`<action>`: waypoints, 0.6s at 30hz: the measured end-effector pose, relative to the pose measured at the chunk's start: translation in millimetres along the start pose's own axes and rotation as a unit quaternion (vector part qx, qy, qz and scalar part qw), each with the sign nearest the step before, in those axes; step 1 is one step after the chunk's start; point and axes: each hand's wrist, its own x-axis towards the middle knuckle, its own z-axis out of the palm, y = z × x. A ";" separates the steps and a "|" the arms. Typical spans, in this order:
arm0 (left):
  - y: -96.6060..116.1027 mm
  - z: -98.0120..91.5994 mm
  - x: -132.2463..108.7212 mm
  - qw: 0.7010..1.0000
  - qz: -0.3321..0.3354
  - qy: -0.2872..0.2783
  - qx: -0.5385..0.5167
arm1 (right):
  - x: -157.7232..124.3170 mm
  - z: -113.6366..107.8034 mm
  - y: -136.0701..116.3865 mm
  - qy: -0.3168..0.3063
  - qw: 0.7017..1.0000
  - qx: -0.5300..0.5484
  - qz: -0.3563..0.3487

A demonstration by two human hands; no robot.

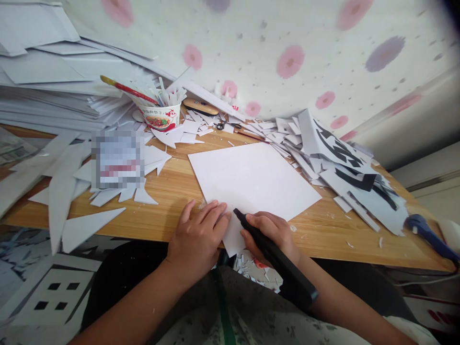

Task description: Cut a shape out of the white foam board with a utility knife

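A white sheet of paper [251,182] lies on the wooden table [172,191], one corner hanging over the front edge. My left hand [196,237] rests flat on the sheet's near left corner, fingers stretched out. My right hand [271,235] is closed round a long black tool [276,261], its tip touching the paper's near edge just beside my left fingers.
Tall stacks of white sheets [46,81] fill the back left. A paper cup [160,112] holds strips and a red stick. Scissors [226,125] lie at the back. Cut white and black scraps [345,167] pile on the right, pointed offcuts [72,191] on the left. A blue tool [426,230] lies at the right edge.
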 end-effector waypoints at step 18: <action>0.7 0.0 0.6 1.000 -0.005 0.000 -0.001 | -12.1 -6.3 6.0 -0.023 0.999 -0.012 -0.041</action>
